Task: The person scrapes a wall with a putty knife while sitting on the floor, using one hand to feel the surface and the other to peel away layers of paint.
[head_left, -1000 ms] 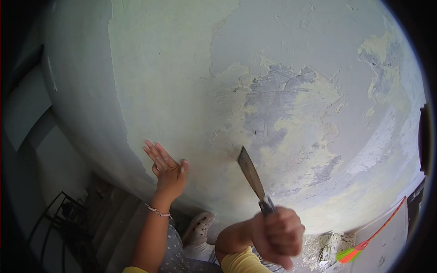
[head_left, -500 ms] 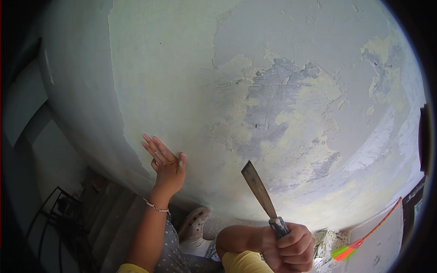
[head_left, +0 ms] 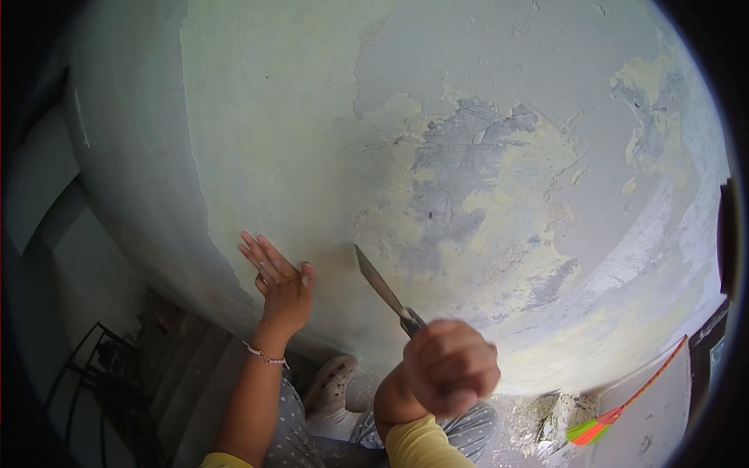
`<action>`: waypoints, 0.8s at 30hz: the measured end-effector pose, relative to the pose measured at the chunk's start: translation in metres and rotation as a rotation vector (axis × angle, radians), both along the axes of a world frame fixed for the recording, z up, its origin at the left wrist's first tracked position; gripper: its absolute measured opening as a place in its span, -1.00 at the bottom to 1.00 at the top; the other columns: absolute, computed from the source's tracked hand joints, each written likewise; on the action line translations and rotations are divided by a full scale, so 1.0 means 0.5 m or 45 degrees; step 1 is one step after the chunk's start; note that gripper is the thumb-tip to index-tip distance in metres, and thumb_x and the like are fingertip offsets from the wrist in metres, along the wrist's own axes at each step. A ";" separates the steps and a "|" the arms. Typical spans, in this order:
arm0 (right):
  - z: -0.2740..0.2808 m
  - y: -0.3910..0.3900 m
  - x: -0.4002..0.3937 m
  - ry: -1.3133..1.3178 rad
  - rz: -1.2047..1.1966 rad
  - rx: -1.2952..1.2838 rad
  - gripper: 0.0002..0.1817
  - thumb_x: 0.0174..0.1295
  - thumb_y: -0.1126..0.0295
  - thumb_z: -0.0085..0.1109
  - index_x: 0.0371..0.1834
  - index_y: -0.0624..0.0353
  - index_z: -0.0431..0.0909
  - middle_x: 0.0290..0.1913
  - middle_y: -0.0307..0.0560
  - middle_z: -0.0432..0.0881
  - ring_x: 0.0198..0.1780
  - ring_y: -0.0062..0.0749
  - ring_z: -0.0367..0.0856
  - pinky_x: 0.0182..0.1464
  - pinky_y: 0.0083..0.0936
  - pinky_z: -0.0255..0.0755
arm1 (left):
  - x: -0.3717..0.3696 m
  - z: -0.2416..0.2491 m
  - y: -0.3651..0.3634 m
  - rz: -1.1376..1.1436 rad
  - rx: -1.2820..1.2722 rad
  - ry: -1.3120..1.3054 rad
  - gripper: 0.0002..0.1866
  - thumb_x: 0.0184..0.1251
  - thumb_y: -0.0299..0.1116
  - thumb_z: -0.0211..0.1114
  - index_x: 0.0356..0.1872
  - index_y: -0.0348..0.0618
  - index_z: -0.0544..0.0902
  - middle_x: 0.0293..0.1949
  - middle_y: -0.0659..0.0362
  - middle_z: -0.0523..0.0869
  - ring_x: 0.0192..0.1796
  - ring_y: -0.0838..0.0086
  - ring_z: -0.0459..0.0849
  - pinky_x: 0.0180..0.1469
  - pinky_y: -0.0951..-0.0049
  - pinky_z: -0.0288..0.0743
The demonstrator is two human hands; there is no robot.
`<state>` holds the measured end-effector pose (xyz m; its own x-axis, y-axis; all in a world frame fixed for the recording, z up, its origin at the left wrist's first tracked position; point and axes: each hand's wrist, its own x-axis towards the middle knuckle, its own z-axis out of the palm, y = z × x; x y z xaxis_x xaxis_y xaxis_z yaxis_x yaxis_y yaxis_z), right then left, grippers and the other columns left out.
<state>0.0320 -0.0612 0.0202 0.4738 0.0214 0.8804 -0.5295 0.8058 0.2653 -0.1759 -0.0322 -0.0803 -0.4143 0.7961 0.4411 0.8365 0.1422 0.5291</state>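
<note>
A large wall with peeling grey and yellowish paint fills most of the view. On its lower left part, my left hand has its fingers spread and holds nothing. My right hand, lower centre, is wrapped round the handle of a metal scraper. The blade points up and left, its tip close to the wall; whether it touches cannot be made out. Bare patches with rough paint edges lie above and right of the scraper.
Dark stairs and a black metal railing are at the lower left. A shoe shows below the wall. A broom with orange and green bristles leans at the lower right, near debris on the floor.
My right hand has moved up and left with the scraper, and its wrist has turned. The blade is nearer my left hand, which has hardly moved.
</note>
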 end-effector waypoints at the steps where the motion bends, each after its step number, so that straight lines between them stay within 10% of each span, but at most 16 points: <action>1: 0.003 -0.012 -0.006 0.000 0.036 0.049 -0.50 0.36 0.45 0.01 -0.77 -0.03 0.10 -0.80 -0.44 0.10 -0.84 -0.76 0.03 -0.81 -0.70 -0.06 | -0.007 0.005 0.006 0.012 0.019 0.012 -0.04 0.53 0.07 -0.16 0.41 -0.38 -0.61 0.44 -0.31 -0.68 0.49 -0.33 -0.65 0.39 -0.22 -0.09; 13: 0.020 -0.047 0.070 0.087 0.193 0.303 -0.53 0.25 0.45 0.00 -0.78 -0.04 0.03 -0.80 -0.46 0.05 -0.83 -0.76 -0.04 -0.76 -0.72 -0.12 | 0.000 -0.001 -0.006 -0.040 0.035 0.007 -0.04 0.53 0.10 -0.18 0.41 -0.40 -0.59 0.45 -0.32 -0.66 0.48 -0.35 -0.63 0.38 -0.28 -0.11; 24: 0.039 -0.002 -0.005 -0.013 -0.121 -0.180 -0.52 0.23 0.54 -0.05 -0.78 -0.03 -0.02 -0.82 -0.45 0.08 -0.84 -0.77 -0.02 -0.79 -0.72 -0.06 | 0.003 0.003 -0.004 -0.026 0.039 0.004 -0.02 0.52 0.15 -0.21 0.42 -0.41 -0.58 0.44 -0.34 -0.67 0.48 -0.35 -0.63 0.38 -0.28 -0.11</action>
<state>0.0295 -0.0623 0.0397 0.4707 0.1008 0.8765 -0.4511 0.8813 0.1410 -0.1742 -0.0341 -0.0790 -0.3969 0.7904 0.4667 0.8407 0.1091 0.5303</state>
